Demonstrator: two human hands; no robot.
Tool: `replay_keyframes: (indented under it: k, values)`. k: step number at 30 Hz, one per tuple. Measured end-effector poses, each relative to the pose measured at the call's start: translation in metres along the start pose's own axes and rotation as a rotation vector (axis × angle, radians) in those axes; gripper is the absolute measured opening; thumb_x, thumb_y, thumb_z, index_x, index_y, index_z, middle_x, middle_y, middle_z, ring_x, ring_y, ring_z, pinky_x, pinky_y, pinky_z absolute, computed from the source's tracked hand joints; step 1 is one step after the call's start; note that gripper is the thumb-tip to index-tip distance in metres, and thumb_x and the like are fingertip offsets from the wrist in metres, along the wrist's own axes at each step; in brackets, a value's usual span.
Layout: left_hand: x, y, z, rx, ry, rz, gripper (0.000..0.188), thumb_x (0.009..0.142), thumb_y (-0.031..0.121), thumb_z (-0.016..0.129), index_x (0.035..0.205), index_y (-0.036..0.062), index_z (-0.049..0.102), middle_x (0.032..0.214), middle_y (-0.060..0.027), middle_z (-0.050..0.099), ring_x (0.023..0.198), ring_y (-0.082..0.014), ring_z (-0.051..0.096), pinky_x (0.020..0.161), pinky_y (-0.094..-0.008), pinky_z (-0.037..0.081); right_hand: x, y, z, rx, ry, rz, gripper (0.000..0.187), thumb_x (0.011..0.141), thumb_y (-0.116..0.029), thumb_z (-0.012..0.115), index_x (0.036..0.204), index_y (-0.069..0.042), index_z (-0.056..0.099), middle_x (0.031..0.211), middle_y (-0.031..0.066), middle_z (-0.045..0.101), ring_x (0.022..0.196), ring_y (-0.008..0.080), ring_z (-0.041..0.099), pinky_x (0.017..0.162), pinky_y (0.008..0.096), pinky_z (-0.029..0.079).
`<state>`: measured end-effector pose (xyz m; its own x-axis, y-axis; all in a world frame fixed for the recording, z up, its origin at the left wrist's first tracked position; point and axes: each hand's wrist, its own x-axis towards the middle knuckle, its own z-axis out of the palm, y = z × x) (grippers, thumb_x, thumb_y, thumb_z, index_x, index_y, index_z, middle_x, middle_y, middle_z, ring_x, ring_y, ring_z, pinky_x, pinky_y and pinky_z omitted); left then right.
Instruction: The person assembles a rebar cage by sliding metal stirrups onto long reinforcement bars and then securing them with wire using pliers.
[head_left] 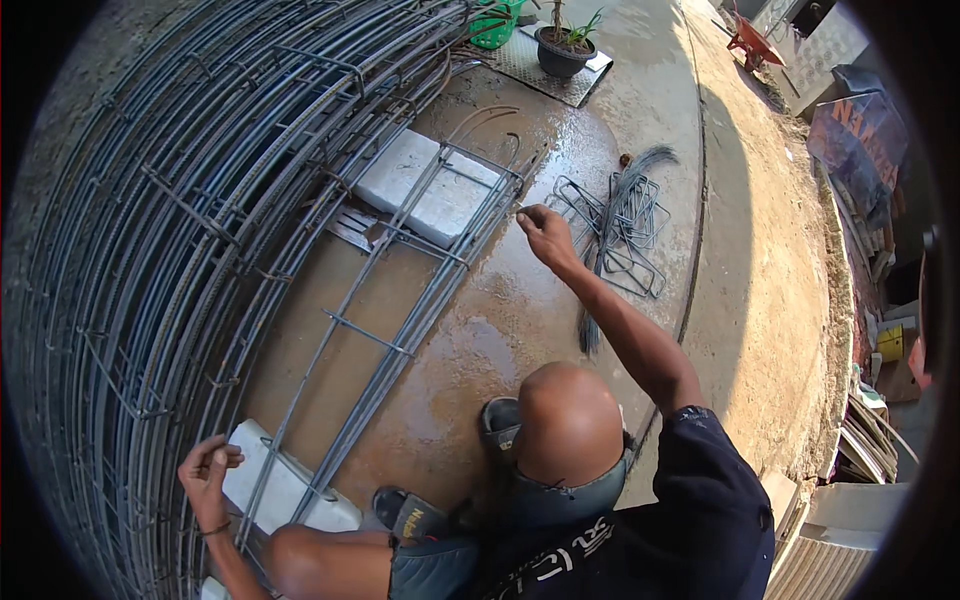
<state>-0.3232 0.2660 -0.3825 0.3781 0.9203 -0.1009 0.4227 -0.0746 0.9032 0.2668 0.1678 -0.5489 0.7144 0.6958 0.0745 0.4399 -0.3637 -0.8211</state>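
Note:
A slim cage of steel rebar (391,343), with rods tied to cross stirrups, lies in front of me. Its far end rests on a white block (425,188), its near end on another white block (270,485). Beside the cage's far end is my right hand (548,238), its thumb and fingers pinched together; whatever is between them is too small to make out. My left hand (205,478) is raised at the near end, left of the near block. Its fingers are loosely bent and apart, with nothing visible in them.
A large stack of rebar cages (190,240) fills the left side. To the right lie bent steel stirrups (640,215) and a bundle of thin wire (603,235). A potted plant (565,50), a green basket (495,25) and a red wheelbarrow (753,45) stand farther off.

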Motion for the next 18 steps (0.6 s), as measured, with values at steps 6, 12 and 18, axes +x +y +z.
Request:
replay_keyframes:
  k: [6,12,18]
  values:
    - [0.109,0.07,0.075,0.14,-0.107,0.291,0.03,0.082,0.019,0.069,0.099,-0.0043,0.063,0.086,-0.0115,0.067,0.076,-0.0153,0.063,0.07,-0.0274,0.05,0.085,0.002,-0.064,-0.628,0.058,-0.167,0.032,0.076,-0.008,0.056,0.107,-0.004,0.06,0.09,0.0188,0.066,0.086,0.0365,0.062,0.076,0.0439,0.049]
    - [0.193,0.083,0.228,0.371,-0.288,0.647,0.051,0.071,0.022,0.075,0.11,-0.0048,0.058,0.105,-0.023,0.059,0.095,-0.0368,0.059,0.083,-0.0417,0.047,0.122,0.0,-0.066,-0.961,-0.235,-0.55,0.038,0.078,-0.004,0.052,0.116,-0.013,0.056,0.104,0.0101,0.06,0.099,0.0282,0.056,0.078,0.0414,0.049]
    - [0.251,0.07,0.4,0.359,-0.206,0.558,0.083,0.064,0.038,0.079,0.129,-0.001,0.044,0.125,-0.0315,0.042,0.116,-0.0456,0.043,0.096,-0.049,0.037,0.191,0.032,-0.05,-1.019,-0.664,-0.862,0.022,0.08,-0.007,0.052,0.1,-0.01,0.061,0.094,0.0062,0.062,0.098,0.0242,0.057,0.081,0.0369,0.047]
